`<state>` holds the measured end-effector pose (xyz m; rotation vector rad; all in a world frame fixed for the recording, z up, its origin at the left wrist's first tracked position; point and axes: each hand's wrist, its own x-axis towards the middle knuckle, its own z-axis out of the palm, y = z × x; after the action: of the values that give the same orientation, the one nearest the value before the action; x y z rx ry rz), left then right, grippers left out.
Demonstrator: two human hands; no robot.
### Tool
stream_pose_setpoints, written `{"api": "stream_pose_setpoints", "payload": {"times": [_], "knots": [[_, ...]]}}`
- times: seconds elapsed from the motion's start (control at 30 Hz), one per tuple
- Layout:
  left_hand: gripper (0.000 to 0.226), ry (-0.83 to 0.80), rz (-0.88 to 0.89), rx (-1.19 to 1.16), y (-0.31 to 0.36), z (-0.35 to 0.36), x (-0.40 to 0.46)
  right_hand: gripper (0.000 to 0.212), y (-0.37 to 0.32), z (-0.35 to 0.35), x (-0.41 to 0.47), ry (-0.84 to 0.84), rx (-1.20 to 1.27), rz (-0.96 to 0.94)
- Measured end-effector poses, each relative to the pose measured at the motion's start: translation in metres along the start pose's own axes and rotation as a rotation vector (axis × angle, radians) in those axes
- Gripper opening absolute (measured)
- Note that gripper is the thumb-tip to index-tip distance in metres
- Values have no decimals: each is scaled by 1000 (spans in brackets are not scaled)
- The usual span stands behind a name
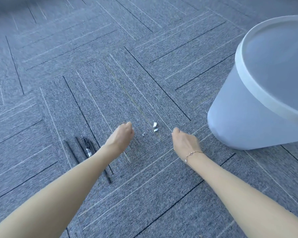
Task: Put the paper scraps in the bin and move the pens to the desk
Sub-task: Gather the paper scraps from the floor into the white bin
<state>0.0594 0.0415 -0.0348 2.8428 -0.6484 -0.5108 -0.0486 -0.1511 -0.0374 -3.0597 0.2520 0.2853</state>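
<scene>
Three small white paper scraps lie on the grey carpet: the largest (155, 124), one just below it (156, 130) and a tiny one (143, 134). My left hand (122, 136) hovers just left of them and my right hand (184, 141) just right. Both hands are seen from the back with fingers curled under, so their contents are hidden. Several black pens (86, 146) lie side by side on the carpet to the left, partly under my left forearm. A pale translucent bin (239, 121) with a white rim stands on the floor at the right.
Grey carpet tiles (110, 74) with dark and light stripes cover the whole floor. My right wrist wears a thin gold bracelet (193, 153). No desk is in view.
</scene>
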Motion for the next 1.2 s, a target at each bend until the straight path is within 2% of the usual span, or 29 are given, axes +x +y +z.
{"api": "stream_pose_setpoints", "payload": {"times": [0.07,0.17,0.23,0.3,0.37,0.4,0.47,0.53,0.6,0.7,0.73,0.8,0.87,0.93,1.03,1.1,1.2], "knots": [[10,-74,32,-53,8,4,-4,12,-7,-2,6,-58,-47,-6],[9,-63,104,-53,19,9,-7,7,-16,-2,18,-98,-108,-51],[19,-33,136,9,26,8,-4,17,-22,-1,30,-56,-62,-51],[35,-9,161,166,31,6,-2,35,-31,-4,41,11,-7,-33],[46,3,168,302,30,7,0,41,-41,-6,46,47,-32,-69],[45,-1,184,329,28,9,0,42,-44,-6,48,23,-42,-63],[27,-24,223,386,26,12,1,44,-46,1,50,-45,-69,-22],[13,-42,241,422,26,13,3,41,-45,10,49,-4,-127,-8],[16,-38,241,438,24,15,5,35,-42,14,49,91,-213,-43],[15,-32,225,418,22,17,11,12,-35,8,43,3,-195,-148],[19,-22,218,398,24,18,14,15,-30,6,44,-65,-181,-160],[28,-5,187,301,28,17,20,17,-22,5,44,-58,-159,-159],[32,20,159,217,39,10,27,5,-14,6,36,-77,-229,-132],[33,27,200,294,53,7,34,23,-2,12,35,-30,-246,-119],[31,-43,273,459,67,10,39,13,16,12,27,-58,-246,-97],[34,-66,262,447,70,16,41,24,26,13,23,-59,-295,-177],[43,-45,177,369,72,21,40,7,34,0,17,-66,-285,-156]]}}
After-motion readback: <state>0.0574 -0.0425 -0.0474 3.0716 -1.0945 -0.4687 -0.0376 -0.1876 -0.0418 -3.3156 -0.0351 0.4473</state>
